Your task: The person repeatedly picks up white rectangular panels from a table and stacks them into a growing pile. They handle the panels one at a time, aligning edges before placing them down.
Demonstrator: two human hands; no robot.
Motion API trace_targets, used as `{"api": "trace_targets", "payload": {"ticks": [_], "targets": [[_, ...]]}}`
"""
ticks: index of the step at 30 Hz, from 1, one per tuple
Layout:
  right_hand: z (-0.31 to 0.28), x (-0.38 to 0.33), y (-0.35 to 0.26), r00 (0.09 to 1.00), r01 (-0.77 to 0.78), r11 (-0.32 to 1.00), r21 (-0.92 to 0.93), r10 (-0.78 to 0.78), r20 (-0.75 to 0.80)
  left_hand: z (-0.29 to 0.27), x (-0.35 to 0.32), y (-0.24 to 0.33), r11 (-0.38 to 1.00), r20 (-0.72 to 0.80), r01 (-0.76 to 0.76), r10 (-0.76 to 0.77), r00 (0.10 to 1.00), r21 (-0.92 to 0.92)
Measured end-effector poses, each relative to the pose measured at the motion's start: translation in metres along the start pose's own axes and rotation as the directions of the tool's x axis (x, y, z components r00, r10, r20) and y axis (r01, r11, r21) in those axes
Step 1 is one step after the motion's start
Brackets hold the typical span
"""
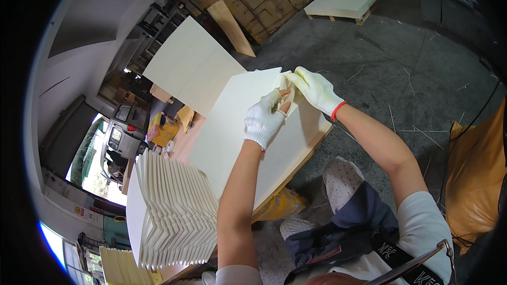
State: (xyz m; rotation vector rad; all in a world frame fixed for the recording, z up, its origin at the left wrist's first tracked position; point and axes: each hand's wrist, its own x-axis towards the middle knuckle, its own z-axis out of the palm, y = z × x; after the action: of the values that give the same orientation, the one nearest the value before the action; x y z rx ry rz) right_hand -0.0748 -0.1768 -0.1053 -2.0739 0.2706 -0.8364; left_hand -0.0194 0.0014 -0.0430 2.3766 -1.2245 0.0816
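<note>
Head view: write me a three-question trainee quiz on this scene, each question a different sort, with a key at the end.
1. Multiple choice: What colour is the cuff edge of the glove on the right hand?
a) Blue
b) Red
c) Green

2. True or false: The orange sack stands to the right of both hands in the picture.

3. Short answer: What do the left hand and the right hand both touch?

Key:
1. b) Red.
2. True; the sack is at the right side of the picture.
3. The edges of pale sheets.
</note>
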Motion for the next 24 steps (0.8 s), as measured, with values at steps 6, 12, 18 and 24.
{"api": "trace_targets", "payload": {"ticks": [6,12,18,24], "targets": [[-0.020,-0.009,-0.026,0.985,0.030,0.999,0.015,-0.027,-0.173,0.011,-0.004,-0.006,0.968,-0.123,-0.020,0.053,0.991,0.251],[0.053,-0.011,-0.045,0.891,-0.388,-0.114,0.915,0.210,0.404,0.027,-0.020,-0.015,0.967,-0.475,-0.092,0.198,0.857,0.238],[0.084,-0.045,-0.082,0.742,-0.651,0.070,0.756,0.267,0.615,0.062,-0.158,-0.035,0.824,-0.633,-0.292,-0.101,0.767,-0.485],[0.055,-0.053,-0.069,0.758,-0.650,0.117,0.751,0.155,0.633,0.059,-0.228,-0.064,-0.320,0.112,-0.098,-0.578,0.808,-0.942]]}}
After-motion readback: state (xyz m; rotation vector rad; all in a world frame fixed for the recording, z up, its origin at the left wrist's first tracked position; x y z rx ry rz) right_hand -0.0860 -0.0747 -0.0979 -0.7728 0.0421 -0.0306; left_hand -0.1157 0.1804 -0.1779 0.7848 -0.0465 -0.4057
